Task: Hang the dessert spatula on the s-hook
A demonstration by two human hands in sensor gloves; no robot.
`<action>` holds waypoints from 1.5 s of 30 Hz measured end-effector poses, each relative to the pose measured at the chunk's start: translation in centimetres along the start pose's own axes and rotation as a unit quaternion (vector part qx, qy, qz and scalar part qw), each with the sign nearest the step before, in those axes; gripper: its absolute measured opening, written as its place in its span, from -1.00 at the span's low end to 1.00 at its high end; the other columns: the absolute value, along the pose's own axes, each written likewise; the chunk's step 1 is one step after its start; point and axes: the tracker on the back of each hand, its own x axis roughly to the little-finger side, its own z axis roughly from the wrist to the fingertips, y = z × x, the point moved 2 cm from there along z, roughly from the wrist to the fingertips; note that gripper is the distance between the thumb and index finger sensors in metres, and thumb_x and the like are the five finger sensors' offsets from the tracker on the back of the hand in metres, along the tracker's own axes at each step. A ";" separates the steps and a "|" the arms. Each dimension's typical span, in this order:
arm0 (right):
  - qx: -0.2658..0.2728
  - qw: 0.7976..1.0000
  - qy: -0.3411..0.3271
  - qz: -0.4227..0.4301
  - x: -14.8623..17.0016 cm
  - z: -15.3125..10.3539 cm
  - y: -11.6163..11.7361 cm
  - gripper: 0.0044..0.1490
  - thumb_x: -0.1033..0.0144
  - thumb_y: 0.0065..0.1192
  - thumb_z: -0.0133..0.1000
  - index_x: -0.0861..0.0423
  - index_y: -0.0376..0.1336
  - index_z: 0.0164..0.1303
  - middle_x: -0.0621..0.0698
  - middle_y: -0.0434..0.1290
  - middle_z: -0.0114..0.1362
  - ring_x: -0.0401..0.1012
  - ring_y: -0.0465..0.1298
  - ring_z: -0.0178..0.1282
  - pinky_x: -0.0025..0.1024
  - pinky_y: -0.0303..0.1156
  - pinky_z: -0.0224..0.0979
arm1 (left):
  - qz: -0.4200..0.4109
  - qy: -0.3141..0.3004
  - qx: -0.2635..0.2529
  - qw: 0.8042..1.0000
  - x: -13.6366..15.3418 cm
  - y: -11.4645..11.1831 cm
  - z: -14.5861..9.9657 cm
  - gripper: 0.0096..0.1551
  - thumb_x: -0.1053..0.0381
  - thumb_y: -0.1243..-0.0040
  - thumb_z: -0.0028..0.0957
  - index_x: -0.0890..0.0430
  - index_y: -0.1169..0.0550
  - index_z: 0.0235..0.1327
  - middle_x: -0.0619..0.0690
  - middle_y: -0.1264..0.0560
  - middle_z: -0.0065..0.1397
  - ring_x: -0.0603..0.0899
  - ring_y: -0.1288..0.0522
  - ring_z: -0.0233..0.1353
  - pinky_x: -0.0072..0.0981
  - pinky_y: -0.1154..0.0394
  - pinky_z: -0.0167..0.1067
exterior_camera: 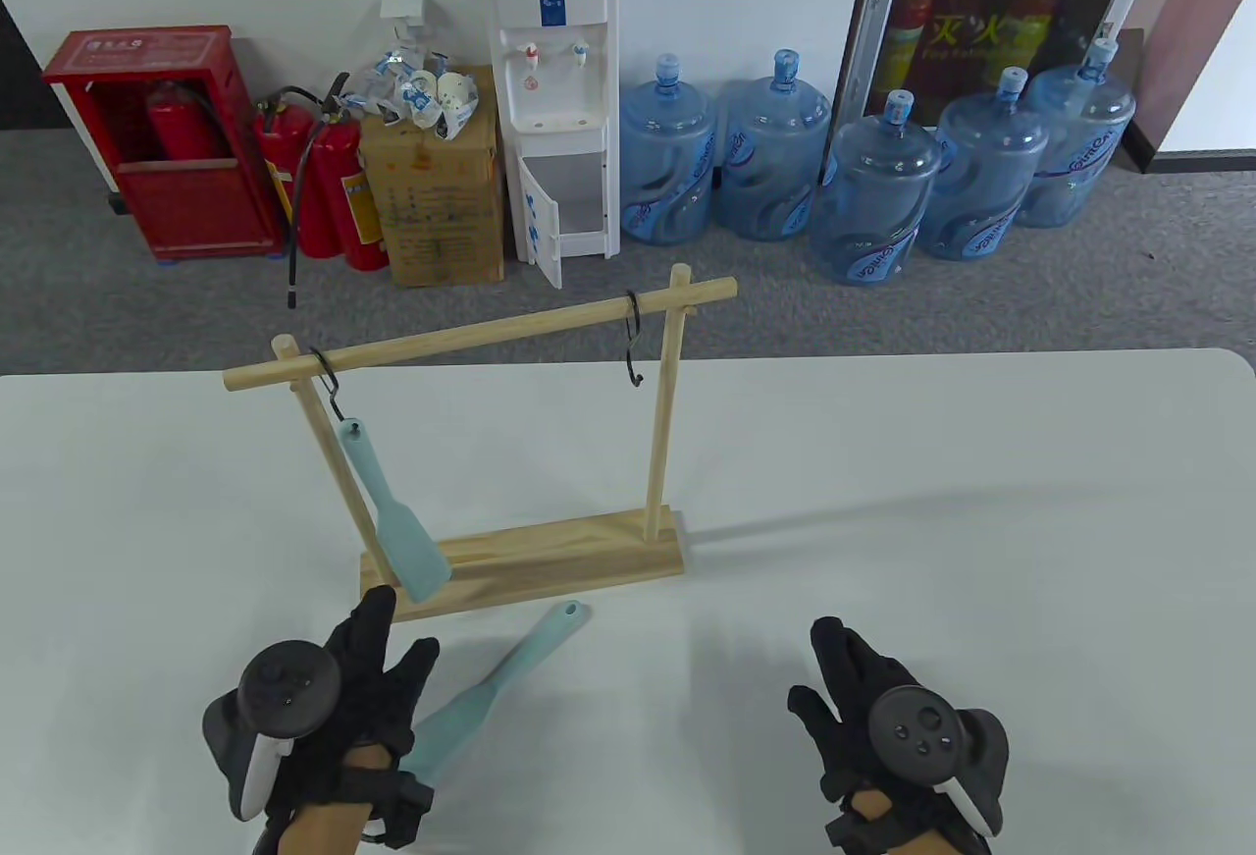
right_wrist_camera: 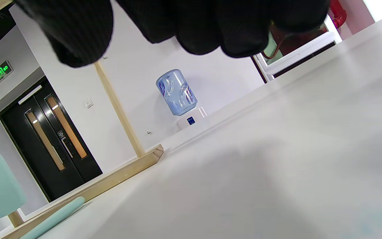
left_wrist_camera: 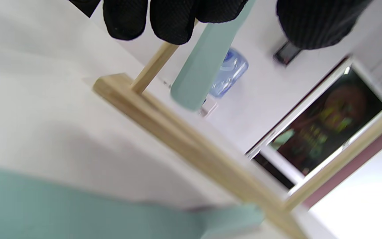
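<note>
So there are two teal spatulas here. One spatula point(exterior_camera: 392, 511) is already hanging off the left S-hook point(exterior_camera: 332, 386) on the wooden rack point(exterior_camera: 520, 556), blade dangling just above the rack's base. The other one, the loose spatula point(exterior_camera: 500, 683), is lying flat on the desk point(exterior_camera: 981, 502) near the front edge, just in front of the base, with its handle hole pointing up toward the rack. Handy, since that's the end that needs to go over a hook.

The free hook point(exterior_camera: 634, 340) is hanging empty near the right post, so I'm guessing that's the target for the loose one.

The left hand point(exterior_camera: 324, 698) is hovering over the blade end of the loose spatula with fingers spread and relaxed, not grasping anything as far as I can tell. From the left wrist view the fingertips point(left_wrist_camera: 171, 23) are sitting up near the hanging blade, nothing pinched. The right hand point(exterior_camera: 893, 727) is hanging loose over bare desk at the front right, well apart from everything, holding nothing.

My read: half done, and the next grab probably wants to be lower on the handle so the hole end is sticking out free for the hook.
</note>
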 end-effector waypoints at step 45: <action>-0.023 1.000 0.009 -0.011 0.1 0.1 1.0 -0.08 -0.09 0.21 0.00 0.07 0.09 0.54 0.14 0.18 0.50 0.16 0.32 0.40 0.23 0.15 0.44 | 0.182 0.048 0.126 0.974 -0.6 -5.1 1.2 -0.44 -0.16 -0.38 -0.10 -0.03 -0.66 0.18 0.14 -0.67 -0.02 0.18 -0.65 -0.19 0.04 -0.62 -0.28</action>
